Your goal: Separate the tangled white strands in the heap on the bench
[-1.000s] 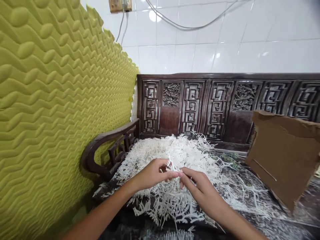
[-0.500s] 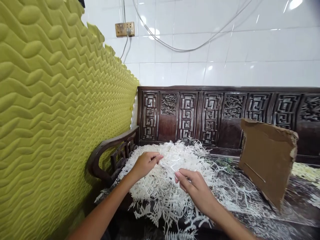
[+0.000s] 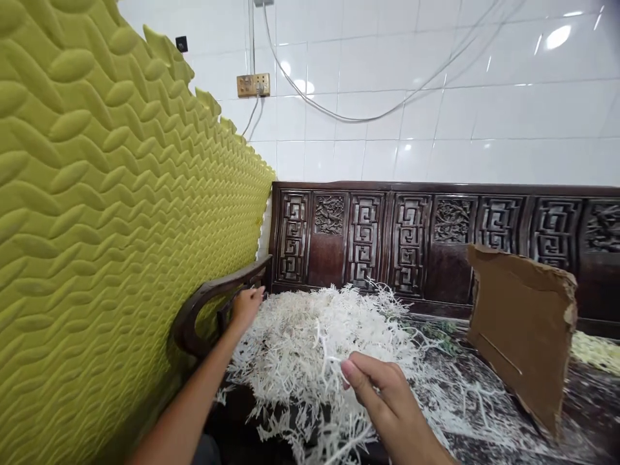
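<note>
"White, thin and branching, that sprig [image 3: 330,358]: who has it?"

"The right hand [image 3: 387,397], nearest us. Its fingers are pinching one end, and the rest sticks out, seen against the white heap [image 3: 295,345]."

"And the left hand [image 3: 248,303]?"

"Farther off, beside the heap's left edge, near the curved wooden armrest [image 3: 183,326]. Its fingers are drawn close together; whether they grip anything, I cannot tell."

"What does the heap lie on?"

"A dark wooden worktop [image 3: 595,397], littered with white bits [image 3: 484,400] to the right. Some green bits [image 3: 443,336] lie there too, near a brown cardboard sheet [image 3: 523,329] that stands tilted."

"What's that yellow on the left?"

"A patterned foam mat [image 3: 121,226], upright, running back past the armrest."

"And beyond the heap?"

"A carved wooden backrest [image 3: 326,258], then white wall tiles [image 3: 368,64]. A pale cable [image 3: 349,119] sags across them, and a socket [image 3: 246,86] sits to the left."
</note>
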`<state>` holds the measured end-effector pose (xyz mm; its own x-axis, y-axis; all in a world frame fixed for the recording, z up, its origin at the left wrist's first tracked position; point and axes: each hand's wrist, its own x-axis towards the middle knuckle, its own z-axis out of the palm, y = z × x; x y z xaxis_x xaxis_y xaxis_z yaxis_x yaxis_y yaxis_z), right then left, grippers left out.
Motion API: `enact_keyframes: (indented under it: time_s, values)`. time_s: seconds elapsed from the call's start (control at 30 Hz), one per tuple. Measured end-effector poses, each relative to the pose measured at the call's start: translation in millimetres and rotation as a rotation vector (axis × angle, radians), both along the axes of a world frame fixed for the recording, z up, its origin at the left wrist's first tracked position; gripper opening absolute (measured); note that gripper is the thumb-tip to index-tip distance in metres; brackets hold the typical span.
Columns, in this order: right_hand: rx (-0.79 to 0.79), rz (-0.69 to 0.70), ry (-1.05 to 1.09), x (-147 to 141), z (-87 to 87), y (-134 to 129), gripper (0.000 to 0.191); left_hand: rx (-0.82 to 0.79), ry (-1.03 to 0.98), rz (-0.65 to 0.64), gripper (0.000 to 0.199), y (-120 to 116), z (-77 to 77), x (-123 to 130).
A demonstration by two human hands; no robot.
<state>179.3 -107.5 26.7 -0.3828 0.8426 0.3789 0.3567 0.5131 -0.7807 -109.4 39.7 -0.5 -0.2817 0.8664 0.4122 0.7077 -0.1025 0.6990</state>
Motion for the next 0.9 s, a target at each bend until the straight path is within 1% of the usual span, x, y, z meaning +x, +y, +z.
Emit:
enact_keyframes:
  time_s: [0.07,0.1,0.13,0.2,0.27,0.3,0.33,0.4,0.43,0.47,0.53,0.6,0.63,0.77,0.8,0.83,0.9]
  values:
    - [-0.048,-0.048,0.043,11,-2.9,5,0.046,-0.046,-0.032,-0.030,0.027,3,-6.5,-17]
    - [-0.073,-0.073,0.052,17,-5.7,10,0.046,-0.065,-0.045,-0.062,0.019,3,-9.2,-18]
    - [-0.093,-0.095,0.056,22,-8.9,15,0.046,-0.082,-0.055,-0.102,0.018,1,-10.9,-15]
    - [-0.109,-0.127,0.053,30,-14.9,24,0.046,-0.109,-0.065,-0.187,0.032,-6,-10.3,2]
    - [-0.097,-0.148,0.042,33,-17.8,29,0.047,-0.152,-0.094,-0.295,0.041,-19,-4.0,26]
    - [-0.085,-0.153,0.036,33,-17.7,30,0.047,-0.193,-0.128,-0.366,0.045,-26,0.8,39]
    - [-0.073,-0.158,0.031,32,-16.7,30,0.047,-0.263,-0.194,-0.465,0.051,-34,6.3,51]
    - [-0.053,-0.163,0.021,28,-13.4,28,0.047,-0.426,-0.305,-0.694,0.059,-51,16.4,71]
    - [-0.042,-0.164,0.016,26,-11.7,26,0.046,-0.491,-0.328,-0.806,0.061,-58,20.1,80]
    - [-0.030,-0.163,0.005,24,-10.3,25,0.046,-0.530,-0.325,-0.899,0.061,-65,22.3,87]
    - [0.002,-0.164,-0.023,21,-9.0,24,0.045,-0.532,-0.280,-1.024,0.057,-74,22.4,97]
    - [0.028,-0.167,-0.046,20,-9.6,25,0.044,-0.478,-0.254,-1.052,0.054,-77,19.0,102]
    - [0.033,-0.169,-0.049,20,-10.4,25,0.044,-0.441,-0.251,-1.029,0.054,-76,17.1,103]
    - [0.028,-0.159,-0.021,21,-13.2,26,0.043,-0.241,-0.241,-0.808,0.054,-64,14.8,94]
    - [0.030,-0.154,-0.017,22,-13.5,25,0.043,-0.212,-0.242,-0.776,0.054,-62,15.7,91]
    - [0.034,-0.150,-0.017,22,-13.6,25,0.043,-0.203,-0.252,-0.763,0.055,-61,16.9,89]
    - [0.040,-0.146,-0.024,21,-13.6,24,0.042,-0.229,-0.290,-0.779,0.057,-62,18.7,88]
